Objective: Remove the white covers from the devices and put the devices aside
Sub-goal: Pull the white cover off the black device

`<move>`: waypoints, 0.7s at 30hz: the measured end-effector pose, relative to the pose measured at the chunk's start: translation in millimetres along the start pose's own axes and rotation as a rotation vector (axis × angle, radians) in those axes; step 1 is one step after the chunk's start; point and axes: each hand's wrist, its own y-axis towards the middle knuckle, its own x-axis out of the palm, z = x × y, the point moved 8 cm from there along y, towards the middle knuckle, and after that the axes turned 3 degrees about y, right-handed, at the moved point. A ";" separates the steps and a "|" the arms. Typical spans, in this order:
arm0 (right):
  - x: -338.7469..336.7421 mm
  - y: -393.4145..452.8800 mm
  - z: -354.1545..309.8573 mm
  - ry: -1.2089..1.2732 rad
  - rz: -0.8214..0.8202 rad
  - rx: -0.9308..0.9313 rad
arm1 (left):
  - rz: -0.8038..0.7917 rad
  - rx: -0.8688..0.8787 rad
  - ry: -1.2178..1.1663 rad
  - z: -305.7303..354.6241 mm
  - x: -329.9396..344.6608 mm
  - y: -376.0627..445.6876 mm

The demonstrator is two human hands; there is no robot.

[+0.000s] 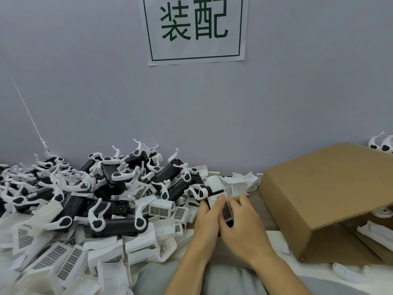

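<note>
Head view, left hand (207,218) and right hand (240,222) together gripping one device (225,209) with its white cover near the tabletop's middle, heap of devices (119,188) at left edge, cardboard box (323,188) at right, sign (194,28) on wall

I observed two bare forearms, the left hand (207,218) and right hand (240,224) uncovered: no gloves, sleeves, rings or wristbands were visible. Fingernails appeared short and unpainted. Grey clothing (223,277) showed between the forearms at the frame's bottom.
</note>
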 end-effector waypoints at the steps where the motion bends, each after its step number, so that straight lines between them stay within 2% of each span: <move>1: -0.5 0.1 0.0 0.134 0.007 0.010 | 0.006 -0.012 -0.020 -0.3 -0.3 -0.1; 4: -2.0 1.5 10.6 0.499 0.040 0.136 | -0.002 -0.056 -0.107 -0.2 4.2 -0.4; 8: 7.6 0.2 23.8 0.925 -0.084 0.318 | -0.015 -0.063 -0.122 -2.8 7.7 -1.9; 13: 8.4 0.6 32.6 0.889 -0.098 0.384 | -0.091 -0.084 -0.043 -2.2 12.9 -4.2; 21: 15.2 1.1 44.1 0.895 -0.112 0.470 | -0.093 -0.119 0.013 -0.7 13.1 -5.1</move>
